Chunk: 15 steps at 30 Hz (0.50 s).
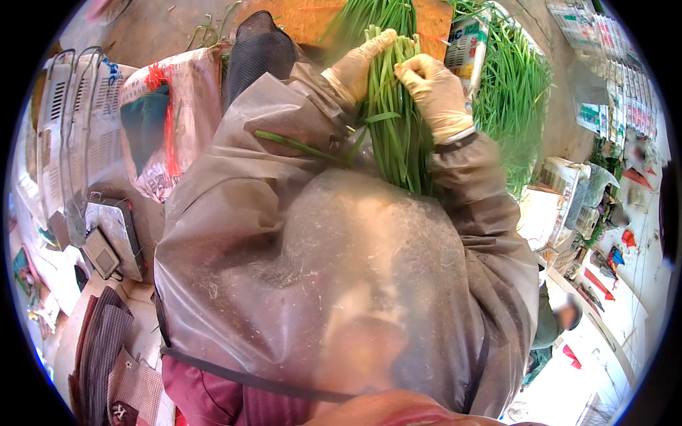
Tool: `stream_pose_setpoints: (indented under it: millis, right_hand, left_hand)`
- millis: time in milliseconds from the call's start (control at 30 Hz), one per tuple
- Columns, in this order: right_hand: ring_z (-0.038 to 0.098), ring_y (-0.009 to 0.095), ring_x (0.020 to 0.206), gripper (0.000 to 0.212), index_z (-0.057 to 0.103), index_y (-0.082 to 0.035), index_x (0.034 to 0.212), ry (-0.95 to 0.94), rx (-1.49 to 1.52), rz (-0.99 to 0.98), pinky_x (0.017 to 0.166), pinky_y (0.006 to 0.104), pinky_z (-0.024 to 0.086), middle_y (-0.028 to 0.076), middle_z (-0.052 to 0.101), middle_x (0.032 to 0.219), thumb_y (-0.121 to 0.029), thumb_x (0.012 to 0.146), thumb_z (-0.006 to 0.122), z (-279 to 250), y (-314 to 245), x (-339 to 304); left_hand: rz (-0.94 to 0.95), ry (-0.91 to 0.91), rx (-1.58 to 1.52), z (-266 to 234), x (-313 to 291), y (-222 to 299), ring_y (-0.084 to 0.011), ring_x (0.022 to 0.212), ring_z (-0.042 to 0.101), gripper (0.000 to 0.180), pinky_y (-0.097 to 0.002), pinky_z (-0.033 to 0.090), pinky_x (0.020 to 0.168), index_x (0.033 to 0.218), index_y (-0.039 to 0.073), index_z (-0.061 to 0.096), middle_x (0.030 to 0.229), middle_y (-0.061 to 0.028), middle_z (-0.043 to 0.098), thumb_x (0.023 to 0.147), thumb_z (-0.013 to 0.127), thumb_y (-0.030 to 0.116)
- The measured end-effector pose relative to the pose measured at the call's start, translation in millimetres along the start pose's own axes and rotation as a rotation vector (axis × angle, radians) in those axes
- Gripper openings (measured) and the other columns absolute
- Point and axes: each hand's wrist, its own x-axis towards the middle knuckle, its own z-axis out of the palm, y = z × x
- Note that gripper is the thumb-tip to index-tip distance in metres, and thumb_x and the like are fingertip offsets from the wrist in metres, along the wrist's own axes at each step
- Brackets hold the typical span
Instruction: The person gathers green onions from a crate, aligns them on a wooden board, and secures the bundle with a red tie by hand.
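Observation:
A bunch of long, flat green leaves that look like garlic chives (394,135) lies upright against my chest, pale cut ends at the far side. My left hand (355,69), in a thin cream glove, wraps round the bunch's left side near those ends. On the other side my right hand (437,96), gloved alike, has its fingers curled and pinched at the bunch's right edge. Whether it grips one stalk or several is hidden. A loose green stalk (291,144) rests across my left sleeve. Clear plastic covers (234,234) my arms and front.
An orange-brown board (298,21) with more chives (376,15) is just beyond my hands. To the right stands a big heap of chives (511,92). At left are a pink sack (202,106) with red string, white plastic crates (60,142) and a metal scale (117,234). Another person (561,312) is far right.

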Motion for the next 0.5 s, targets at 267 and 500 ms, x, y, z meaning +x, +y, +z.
stream_pose_setpoints:
  millis: [267,500]
  right_hand:
    - [0.056,0.009,0.061,0.014,0.064,-0.005,0.086,-0.297,0.949,0.247,0.055,0.0226,0.046,0.000,0.061,0.073,-0.019,0.089,0.066,-32.0,27.4,4.7]
    - [0.058,0.011,0.063,0.008,0.064,-0.003,0.090,-0.221,1.051,-0.109,0.057,0.0231,0.047,0.005,0.065,0.081,-0.010,0.087,0.064,-65.3,12.5,-12.3]
  left_hand:
    - [-0.021,-0.084,0.103,8.5,0.9,4.5,-0.0210,0.103,0.062,0.053,-0.0372,0.047,0.096,0.135,0.006,0.047,0.116,-0.0103,0.063,0.091,0.063,0.030]
    - [-0.015,-0.003,0.124,5.5,4.2,4.6,-0.0237,0.101,0.063,0.051,-0.0385,0.049,0.094,0.134,0.005,0.048,0.112,-0.0127,0.063,0.087,0.065,0.015]
